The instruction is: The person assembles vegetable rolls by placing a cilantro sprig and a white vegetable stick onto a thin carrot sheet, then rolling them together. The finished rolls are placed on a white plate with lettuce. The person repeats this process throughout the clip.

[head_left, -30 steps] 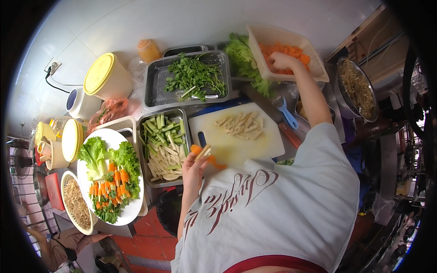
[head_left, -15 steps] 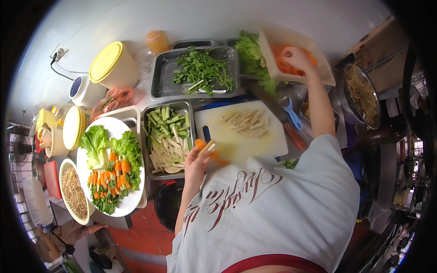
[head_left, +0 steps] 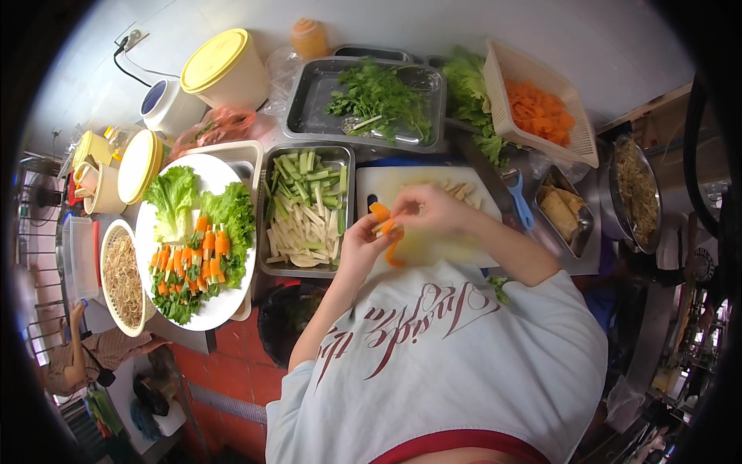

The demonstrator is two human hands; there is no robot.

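Note:
My left hand [head_left: 366, 246] is closed round a small bundle of pale vegetable sticks [head_left: 381, 227] with orange carrot strips [head_left: 379, 210] about it. Close against it, my right hand [head_left: 433, 209] pinches at a carrot strip by the bundle; its fingertips are partly hidden. Another carrot strip [head_left: 395, 254] hangs below the fingers. Both hands are over the near part of the white cutting board [head_left: 479, 182], where cut pale sticks [head_left: 461, 191] lie behind my right hand. On the white oval plate [head_left: 224, 309], several carrot-wrapped bundles [head_left: 189, 259] rest with lettuce and herbs.
Left of the board stands a metal tray [head_left: 308, 269] of cucumber and pale sticks. Behind are a tray of herbs [head_left: 379, 97] and a basket [head_left: 498, 93] of carrot strips. A knife [head_left: 478, 161] and blue peeler [head_left: 519, 199] lie right of the board.
My right hand has left the carrot basket and come down to the left to meet my left hand. The left hand still holds the bundle, and the view has shifted.

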